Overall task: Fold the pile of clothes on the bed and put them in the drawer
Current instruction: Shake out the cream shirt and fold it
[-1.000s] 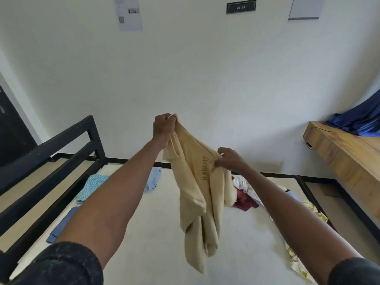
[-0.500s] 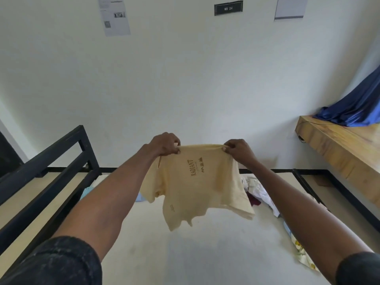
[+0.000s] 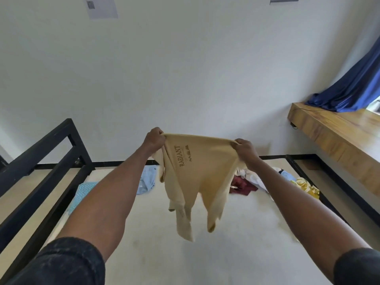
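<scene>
Here left hand (image 3: 154,139) and right hand (image 3: 244,148) grip the shirt (image 3: 197,173) above the bed (image 3: 164,243).

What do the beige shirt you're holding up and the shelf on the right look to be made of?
Beige T-shirt: soft knit, likely cotton, matte; it drapes limply and creases between both hands. Shelf: wood or wood veneer, glossy; grain streaks and light reflections show.

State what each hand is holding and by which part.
Both hands hold the cream T-shirt in the air: the left hand grips one end of its stretched top edge, the right hand the other.
</scene>
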`<state>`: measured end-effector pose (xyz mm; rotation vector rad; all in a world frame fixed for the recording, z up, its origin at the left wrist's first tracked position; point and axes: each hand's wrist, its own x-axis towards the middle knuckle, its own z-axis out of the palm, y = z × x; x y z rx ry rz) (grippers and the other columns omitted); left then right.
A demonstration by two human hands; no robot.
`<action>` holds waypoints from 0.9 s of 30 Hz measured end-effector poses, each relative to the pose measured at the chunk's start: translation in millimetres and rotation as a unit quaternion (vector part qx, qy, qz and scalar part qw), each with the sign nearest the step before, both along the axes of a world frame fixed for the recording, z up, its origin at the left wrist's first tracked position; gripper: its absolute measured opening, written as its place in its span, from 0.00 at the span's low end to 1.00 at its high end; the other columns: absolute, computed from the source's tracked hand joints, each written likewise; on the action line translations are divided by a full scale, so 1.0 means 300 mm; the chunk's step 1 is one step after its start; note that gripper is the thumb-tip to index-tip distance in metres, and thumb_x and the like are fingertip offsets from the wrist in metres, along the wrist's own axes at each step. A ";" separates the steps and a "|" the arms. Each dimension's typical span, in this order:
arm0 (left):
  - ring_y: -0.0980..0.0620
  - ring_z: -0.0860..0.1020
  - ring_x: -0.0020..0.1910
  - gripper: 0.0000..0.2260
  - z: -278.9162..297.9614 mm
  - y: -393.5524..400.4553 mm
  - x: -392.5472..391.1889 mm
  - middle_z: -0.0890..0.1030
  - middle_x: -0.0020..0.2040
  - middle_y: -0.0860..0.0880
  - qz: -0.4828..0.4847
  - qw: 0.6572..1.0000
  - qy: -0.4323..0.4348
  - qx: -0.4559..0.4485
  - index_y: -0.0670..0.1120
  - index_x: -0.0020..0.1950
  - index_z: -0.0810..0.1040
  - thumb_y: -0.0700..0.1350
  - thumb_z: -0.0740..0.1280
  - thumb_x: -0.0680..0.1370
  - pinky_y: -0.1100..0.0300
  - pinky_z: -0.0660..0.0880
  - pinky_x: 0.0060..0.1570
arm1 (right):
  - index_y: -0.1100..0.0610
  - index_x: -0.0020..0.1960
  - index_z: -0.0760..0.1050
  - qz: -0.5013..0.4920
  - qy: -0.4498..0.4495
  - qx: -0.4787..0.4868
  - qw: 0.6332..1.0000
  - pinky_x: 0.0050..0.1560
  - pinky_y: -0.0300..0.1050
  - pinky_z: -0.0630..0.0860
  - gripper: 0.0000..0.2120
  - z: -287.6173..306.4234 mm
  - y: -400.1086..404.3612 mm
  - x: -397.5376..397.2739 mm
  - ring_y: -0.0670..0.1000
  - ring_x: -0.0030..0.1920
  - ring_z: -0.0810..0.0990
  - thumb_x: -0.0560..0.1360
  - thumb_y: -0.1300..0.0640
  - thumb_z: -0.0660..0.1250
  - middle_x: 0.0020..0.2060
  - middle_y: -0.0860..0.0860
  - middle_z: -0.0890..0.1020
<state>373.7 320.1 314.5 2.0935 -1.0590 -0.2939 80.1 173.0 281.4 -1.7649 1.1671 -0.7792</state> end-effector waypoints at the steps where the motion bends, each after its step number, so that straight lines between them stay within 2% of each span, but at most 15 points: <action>1: 0.47 0.73 0.46 0.04 -0.015 0.009 0.008 0.75 0.47 0.45 0.009 0.999 0.032 -0.022 0.41 0.50 0.75 0.37 0.61 0.78 0.57 0.67 0.38 | 0.57 0.39 0.76 0.041 0.049 0.001 0.998 0.31 0.43 0.64 0.12 0.003 0.002 -0.014 0.51 0.33 0.71 0.77 0.51 0.68 0.31 0.52 0.74; 3: 0.49 0.73 0.45 0.03 -0.043 0.034 0.031 0.76 0.44 0.47 -0.027 0.998 0.062 -0.020 0.43 0.48 0.76 0.41 0.64 0.80 0.58 0.67 0.38 | 0.57 0.41 0.80 0.148 0.215 0.016 0.965 0.35 0.43 0.70 0.13 0.018 -0.014 -0.046 0.50 0.35 0.76 0.74 0.47 0.72 0.34 0.51 0.80; 5: 0.50 0.73 0.41 0.07 -0.059 0.077 0.048 0.75 0.39 0.50 -0.117 0.991 0.057 0.042 0.44 0.44 0.77 0.46 0.68 0.79 0.59 0.66 0.36 | 0.58 0.39 0.80 0.174 0.332 0.001 0.927 0.37 0.43 0.70 0.10 0.007 -0.039 -0.054 0.54 0.40 0.78 0.72 0.51 0.75 0.35 0.52 0.80; 7: 0.52 0.74 0.37 0.12 -0.083 0.096 0.077 0.76 0.35 0.51 -0.182 0.973 0.052 0.130 0.45 0.40 0.79 0.52 0.75 0.74 0.59 0.67 0.36 | 0.55 0.33 0.74 0.082 0.318 -0.070 0.942 0.36 0.45 0.68 0.14 -0.020 -0.050 -0.037 0.57 0.42 0.78 0.72 0.51 0.74 0.32 0.53 0.77; 9: 0.52 0.78 0.40 0.16 -0.126 0.090 0.106 0.81 0.38 0.50 -0.204 0.952 0.010 0.227 0.44 0.44 0.81 0.54 0.79 0.68 0.58 0.71 0.40 | 0.54 0.34 0.73 0.013 0.298 -0.119 0.947 0.38 0.46 0.69 0.17 -0.062 -0.035 -0.015 0.57 0.39 0.77 0.73 0.45 0.73 0.32 0.53 0.77; 11: 0.49 0.79 0.46 0.18 -0.192 0.081 0.141 0.83 0.47 0.47 -0.193 0.928 -0.065 0.311 0.43 0.51 0.82 0.50 0.79 0.67 0.56 0.74 0.45 | 0.55 0.34 0.74 0.089 0.338 -0.076 0.934 0.35 0.45 0.67 0.20 -0.108 -0.037 -0.007 0.54 0.36 0.75 0.71 0.41 0.74 0.30 0.51 0.75; 13: 0.47 0.77 0.46 0.15 -0.273 0.082 0.180 0.82 0.53 0.43 -0.167 0.913 -0.127 0.351 0.41 0.54 0.81 0.44 0.75 0.70 0.58 0.72 0.42 | 0.56 0.42 0.77 0.173 0.434 -0.016 0.884 0.37 0.43 0.68 0.20 -0.152 -0.042 0.000 0.50 0.38 0.75 0.68 0.39 0.76 0.35 0.49 0.77; 15: 0.45 0.76 0.49 0.09 -0.363 0.080 0.223 0.80 0.55 0.41 -0.150 0.922 -0.107 0.341 0.40 0.54 0.80 0.41 0.69 0.76 0.58 0.69 0.41 | 0.58 0.55 0.78 0.202 0.526 0.018 0.826 0.44 0.43 0.70 0.24 -0.219 -0.063 0.013 0.51 0.45 0.76 0.67 0.44 0.78 0.46 0.51 0.80; 16: 0.45 0.76 0.50 0.06 -0.406 0.079 0.240 0.80 0.56 0.40 -0.137 0.934 -0.072 0.323 0.41 0.53 0.79 0.41 0.66 0.78 0.58 0.67 0.43 | 0.59 0.58 0.78 0.188 0.546 0.017 0.816 0.46 0.42 0.70 0.23 -0.259 -0.073 0.023 0.53 0.47 0.76 0.68 0.50 0.78 0.49 0.54 0.80; 18: 0.47 0.75 0.47 0.02 -0.479 0.073 0.277 0.81 0.54 0.41 -0.126 0.952 -0.017 0.278 0.45 0.48 0.75 0.41 0.64 0.79 0.57 0.66 0.43 | 0.63 0.57 0.77 0.127 0.527 -0.005 0.840 0.44 0.43 0.70 0.17 -0.330 -0.103 0.052 0.57 0.46 0.77 0.70 0.59 0.74 0.50 0.58 0.81; 21: 0.49 0.74 0.43 0.08 -0.504 0.048 0.341 0.79 0.43 0.47 -0.162 0.941 0.007 0.298 0.48 0.41 0.73 0.45 0.71 0.77 0.58 0.65 0.39 | 0.63 0.54 0.79 0.073 0.483 -0.030 0.872 0.39 0.46 0.72 0.12 -0.438 -0.182 0.082 0.57 0.41 0.76 0.71 0.62 0.65 0.47 0.59 0.81; 22: 0.49 0.73 0.43 0.10 -0.498 0.032 0.371 0.78 0.42 0.48 -0.174 0.929 -0.007 0.327 0.47 0.40 0.73 0.44 0.74 0.75 0.57 0.65 0.40 | 0.63 0.51 0.79 0.068 0.479 -0.034 0.874 0.38 0.46 0.72 0.11 -0.462 -0.208 0.102 0.57 0.40 0.77 0.71 0.64 0.63 0.46 0.59 0.82; 24: 0.45 0.76 0.46 0.09 -0.480 -0.018 0.431 0.79 0.45 0.44 -0.165 0.924 -0.078 0.336 0.44 0.40 0.73 0.37 0.72 0.72 0.57 0.65 0.41 | 0.60 0.42 0.78 0.049 0.450 -0.054 0.890 0.35 0.46 0.73 0.08 -0.456 -0.217 0.148 0.59 0.39 0.79 0.69 0.67 0.61 0.41 0.59 0.81; 26: 0.40 0.78 0.48 0.06 -0.465 -0.066 0.483 0.80 0.46 0.39 -0.101 0.957 -0.135 0.236 0.41 0.43 0.74 0.32 0.65 0.71 0.56 0.67 0.41 | 0.58 0.37 0.75 0.013 0.393 -0.094 0.915 0.35 0.48 0.72 0.08 -0.413 -0.217 0.196 0.60 0.37 0.78 0.69 0.68 0.61 0.37 0.58 0.79; 27: 0.40 0.78 0.46 0.06 -0.453 -0.083 0.502 0.79 0.45 0.39 -0.068 0.969 -0.156 0.179 0.40 0.44 0.75 0.31 0.63 0.71 0.55 0.68 0.41 | 0.59 0.37 0.76 -0.010 0.360 -0.121 0.925 0.35 0.49 0.72 0.07 -0.393 -0.229 0.223 0.61 0.38 0.78 0.69 0.68 0.62 0.37 0.58 0.79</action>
